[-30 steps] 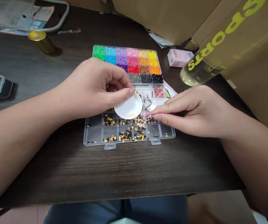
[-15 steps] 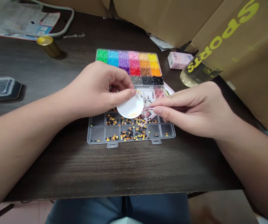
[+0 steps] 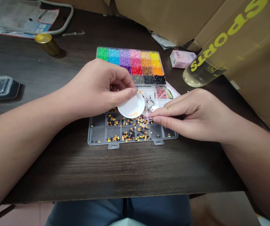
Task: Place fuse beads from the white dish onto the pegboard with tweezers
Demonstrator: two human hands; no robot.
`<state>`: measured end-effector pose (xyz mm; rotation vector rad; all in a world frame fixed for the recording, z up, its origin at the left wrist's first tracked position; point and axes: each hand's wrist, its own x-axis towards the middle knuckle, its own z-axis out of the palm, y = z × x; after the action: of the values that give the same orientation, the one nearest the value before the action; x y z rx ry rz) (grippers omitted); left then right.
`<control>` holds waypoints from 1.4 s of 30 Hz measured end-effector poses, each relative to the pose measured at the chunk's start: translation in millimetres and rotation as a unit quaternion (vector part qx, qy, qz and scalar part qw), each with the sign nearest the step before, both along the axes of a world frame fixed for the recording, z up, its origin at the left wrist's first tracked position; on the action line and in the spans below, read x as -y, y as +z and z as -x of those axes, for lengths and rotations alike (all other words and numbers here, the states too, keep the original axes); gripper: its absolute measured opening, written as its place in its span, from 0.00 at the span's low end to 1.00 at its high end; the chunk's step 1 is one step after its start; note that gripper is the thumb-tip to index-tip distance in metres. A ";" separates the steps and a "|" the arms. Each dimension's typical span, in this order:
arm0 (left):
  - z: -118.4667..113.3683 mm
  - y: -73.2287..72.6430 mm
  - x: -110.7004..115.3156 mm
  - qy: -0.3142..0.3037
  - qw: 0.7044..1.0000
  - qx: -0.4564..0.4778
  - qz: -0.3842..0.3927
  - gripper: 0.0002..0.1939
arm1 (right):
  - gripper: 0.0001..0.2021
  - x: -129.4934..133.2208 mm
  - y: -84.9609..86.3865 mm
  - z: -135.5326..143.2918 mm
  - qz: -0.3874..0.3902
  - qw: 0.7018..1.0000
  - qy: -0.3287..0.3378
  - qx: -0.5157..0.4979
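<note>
Dipping, head view: right hand [image 3: 191, 116], pinched on what look like slim tweezers [image 3: 147, 118], sits lower than half second ago. Tips, then beside rim of white dish [image 3: 130, 106], now point over loose beads [image 3: 141, 120] in clear compartment tray [image 3: 97, 135]; whether bead is gripped, cannot tell. Left hand [image 3: 102, 84], apart from right, keeps dish pinched above tray, orange beads [image 3: 133, 114] at near edge. Suggests work back at loose beads.

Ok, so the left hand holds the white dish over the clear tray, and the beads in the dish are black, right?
Not quite: the head view shows orange-yellow beads in the white dish, not black. The left hand does hold it over the clear tray.
</note>
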<state>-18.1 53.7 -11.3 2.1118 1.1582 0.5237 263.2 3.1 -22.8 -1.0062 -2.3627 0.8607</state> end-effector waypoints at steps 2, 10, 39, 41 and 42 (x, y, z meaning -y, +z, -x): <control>0.3 0.2 0.2 -0.007 1.000 0.004 0.004 0.13 | 0.10 0.1 -0.1 -0.3 -0.006 1.000 0.004 0.000; -1.7 -4.8 -1.5 -0.009 1.000 0.012 -0.011 0.10 | 0.09 6.2 1.0 4.9 -0.060 0.995 -0.065 -0.035; 0.0 -8.6 -2.9 -0.002 0.999 0.029 -0.021 0.12 | 0.11 -0.2 -1.8 -1.1 0.010 1.000 0.013 -0.002; 0.4 -8.9 -3.5 -0.001 1.000 0.020 -0.015 0.12 | 0.11 -0.4 -1.9 -1.6 0.010 1.000 0.016 -0.001; 0.5 -8.5 -3.6 -0.001 1.000 0.021 -0.012 0.12 | 0.11 -0.2 -1.6 -1.8 0.008 1.000 0.018 0.000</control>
<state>-18.6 57.3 -19.8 2.1131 1.1316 0.5811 265.1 3.3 -24.4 -0.9734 -2.3844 0.8927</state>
